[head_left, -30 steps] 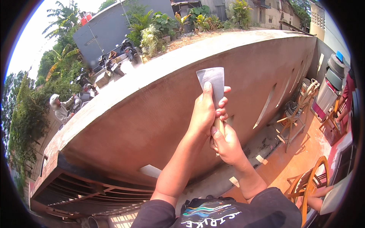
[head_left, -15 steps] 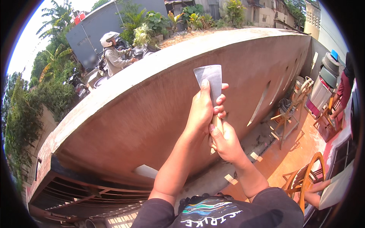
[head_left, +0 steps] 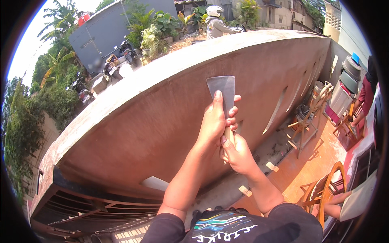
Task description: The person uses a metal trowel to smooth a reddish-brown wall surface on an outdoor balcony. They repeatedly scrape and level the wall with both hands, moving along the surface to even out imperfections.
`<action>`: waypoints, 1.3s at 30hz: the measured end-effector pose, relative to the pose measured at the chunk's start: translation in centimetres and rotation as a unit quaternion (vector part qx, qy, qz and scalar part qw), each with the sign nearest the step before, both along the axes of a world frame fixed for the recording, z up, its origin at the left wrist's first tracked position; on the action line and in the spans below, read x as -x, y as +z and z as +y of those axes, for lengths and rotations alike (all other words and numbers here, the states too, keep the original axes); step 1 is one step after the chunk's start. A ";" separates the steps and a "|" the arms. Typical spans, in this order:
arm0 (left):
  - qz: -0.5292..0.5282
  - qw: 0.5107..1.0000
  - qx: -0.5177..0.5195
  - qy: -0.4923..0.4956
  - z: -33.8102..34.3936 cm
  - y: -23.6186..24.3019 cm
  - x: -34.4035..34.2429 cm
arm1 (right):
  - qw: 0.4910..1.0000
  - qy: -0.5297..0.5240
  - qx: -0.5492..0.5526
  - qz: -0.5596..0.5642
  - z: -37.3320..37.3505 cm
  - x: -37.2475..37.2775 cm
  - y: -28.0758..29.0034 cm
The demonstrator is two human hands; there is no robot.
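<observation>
A putty knife [head_left: 223, 84] points away from me, its flared grey blade up and its pale wooden handle down, in front of the reddish-brown wall. My left hand [head_left: 214, 118] is closed round the lower blade and upper handle, with the thumb lying flat along the blade and fingertips showing at the right edge. Just below, my right hand [head_left: 239, 153] grips the handle, thumb on top. Both hands hide most of the handle. Whether the blade touches the wall cannot be told.
The wall's pale top [head_left: 133, 97] curves across, with slots in its face. Right of it stand a wooden sawhorse [head_left: 302, 131], stacked bins [head_left: 351, 75] and wooden chairs [head_left: 327, 186] with people's limbs beside them. Beyond the wall are a helmeted rider [head_left: 216, 25] and parked motorbikes [head_left: 127, 54].
The blade and both hands have come slightly lower, with the grip unchanged. Beyond the wall, the helmeted rider has moved from left to right.
</observation>
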State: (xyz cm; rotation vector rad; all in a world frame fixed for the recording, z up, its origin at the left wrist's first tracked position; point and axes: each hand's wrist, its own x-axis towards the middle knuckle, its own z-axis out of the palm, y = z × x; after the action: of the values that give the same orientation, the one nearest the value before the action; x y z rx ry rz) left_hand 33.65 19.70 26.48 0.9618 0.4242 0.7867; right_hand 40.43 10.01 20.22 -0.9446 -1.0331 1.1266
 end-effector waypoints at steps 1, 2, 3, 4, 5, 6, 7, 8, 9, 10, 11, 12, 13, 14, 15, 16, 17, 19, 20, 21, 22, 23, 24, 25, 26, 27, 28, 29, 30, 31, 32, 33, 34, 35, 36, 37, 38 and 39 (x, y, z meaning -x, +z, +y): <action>-0.033 0.998 -0.045 0.000 0.0 0.0 0.0 | 0.999 -0.006 -0.043 0.017 0.0 0.0 0.0; -0.037 0.997 -0.070 -0.007 0.1 0.1 -0.1 | 0.998 -0.024 -0.053 0.010 0.1 -0.1 0.0; -0.009 1.000 -0.018 -0.005 0.2 0.0 -0.1 | 1.000 -0.007 -0.006 -0.006 0.2 -0.2 -0.1; 0.007 1.000 0.021 -0.005 0.2 0.1 -0.2 | 1.000 -0.006 0.019 -0.012 0.2 -0.3 0.0; 0.029 0.997 0.071 -0.012 0.4 0.1 -0.3 | 0.997 -0.011 0.069 -0.013 0.4 -0.4 -0.1; 0.038 0.994 0.103 -0.008 0.5 0.1 -0.3 | 0.994 -0.002 0.107 -0.012 0.4 -0.5 -0.1; 0.010 0.998 0.054 -0.009 0.6 0.0 -0.4 | 0.999 -0.007 0.045 -0.015 0.5 -0.6 -0.2; -0.002 1.000 0.027 -0.011 0.5 -0.1 -0.3 | 1.000 -0.009 0.009 -0.016 0.4 -0.7 -0.2; -0.009 1.000 0.005 -0.004 0.5 -0.3 -0.4 | 0.999 0.015 -0.031 0.000 0.4 -0.7 -0.3; -0.048 0.997 -0.053 -0.014 0.3 -0.5 -0.3 | 0.999 -0.015 -0.042 -0.003 0.2 -0.6 -0.4; -0.024 0.999 -0.012 -0.017 0.1 -0.8 -0.3 | 1.000 -0.013 0.005 -0.028 -0.1 -0.5 -0.5; -0.020 1.000 0.006 -0.018 0.0 -1.0 -0.2 | 0.999 -0.018 0.024 -0.034 -0.2 -0.3 -0.6; -0.047 0.999 -0.006 -0.023 -0.2 -1.2 -0.1 | 0.998 -0.052 0.019 -0.025 -0.5 -0.1 -0.6; -0.009 0.998 0.055 -0.017 -0.1 -1.3 -0.1 | 0.996 -0.039 0.073 -0.038 -0.4 0.0 -0.6; 0.037 0.995 0.096 -0.001 -0.3 -1.3 -0.1 | 0.991 -0.003 0.136 -0.016 -0.5 0.2 -0.5; -0.001 0.998 0.066 -0.010 0.0 -1.3 -0.1 | 0.997 -0.007 0.072 -0.001 -0.2 0.1 -0.4; 0.016 0.995 0.102 -0.014 0.0 -1.2 0.0 | 0.995 -0.008 0.094 0.014 0.0 0.2 -0.3; -0.023 1.000 0.017 -0.013 0.7 -0.2 0.0 | 1.000 0.005 -0.012 -0.019 0.8 -0.1 0.0; -0.050 0.997 -0.055 -0.021 0.8 0.3 0.2 | 0.998 -0.023 -0.049 -0.015 1.0 0.0 0.0; -0.068 0.995 -0.066 -0.019 1.1 1.0 0.3 | 0.997 -0.043 -0.065 -0.004 1.3 -0.1 0.1; -0.044 0.998 -0.043 -0.002 0.8 1.0 0.7 | 0.999 -0.014 -0.031 -0.023 1.2 0.4 -0.2; -0.072 0.995 -0.069 0.017 0.9 1.1 1.0 | 0.998 -0.021 -0.062 -0.013 1.3 0.4 -0.2; -0.025 0.999 -0.029 0.026 0.3 0.6 1.7 | 0.999 -0.001 -0.022 -0.044 0.9 1.2 -0.6; 0.012 0.999 0.003 0.036 -0.1 0.2 2.2 | 0.999 -0.016 -0.002 -0.051 0.4 1.8 -0.8; 0.047 0.994 0.092 0.032 -0.5 -0.5 2.7 | 0.993 0.005 0.095 -0.063 0.1 2.3 -1.0; 0.053 0.990 0.127 0.014 -0.9 -0.9 3.2 | 0.993 0.014 0.105 -0.042 -0.5 3.1 -1.3; 0.032 0.995 0.094 0.009 -0.7 -1.0 3.2 | 0.997 0.011 0.072 -0.028 -0.4 2.9 -1.2; 0.062 0.990 0.125 0.008 -0.8 -1.2 3.4 | 0.991 0.010 0.133 -0.025 -0.7 3.3 -1.3; 0.030 0.997 0.076 -0.001 -0.6 -0.9 3.4 | 0.998 0.000 0.054 -0.011 -0.5 2.9 -1.1; -0.015 1.000 0.016 -0.007 -0.4 -0.4 3.3 | 1.000 -0.006 -0.013 0.000 -0.5 3.0 -1.1; -0.075 0.996 -0.036 -0.015 -0.3 0.1 3.3 | 0.999 -0.028 -0.035 0.020 -0.3 2.6 -0.9; -0.091 0.993 -0.070 -0.010 0.1 0.7 3.1 | 0.996 -0.052 -0.068 -0.002 0.0 2.3 -0.7; -0.055 0.997 -0.047 0.001 -0.2 0.7 3.2 | 0.998 -0.028 -0.035 -0.049 -0.1 2.6 -0.7; -0.059 0.996 -0.061 0.013 0.0 0.9 3.2 | 0.997 -0.046 -0.037 -0.055 0.2 2.4 -0.5; -0.024 1.000 -0.001 0.016 -0.5 0.5 3.6 | 0.996 -0.018 0.020 -0.081 -0.1 3.0 -0.6; 0.011 0.998 0.065 0.021 -0.8 0.3 4.0 | 0.992 -0.006 0.086 -0.092 -0.2 3.3 -0.5; 0.064 0.992 0.107 0.028 -1.0 -0.3 4.4 | 0.989 0.012 0.128 -0.075 -0.4 3.9 -0.7; 0.059 0.990 0.122 0.020 -1.3 -0.3 4.8 | 0.989 0.016 0.142 -0.036 -0.6 4.5 -0.8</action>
State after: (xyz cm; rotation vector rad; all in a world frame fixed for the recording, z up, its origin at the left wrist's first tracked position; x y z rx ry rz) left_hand 28.82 18.37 26.23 0.7740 0.6303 0.6975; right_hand 35.89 9.43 19.44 -1.2049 -0.9630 1.2986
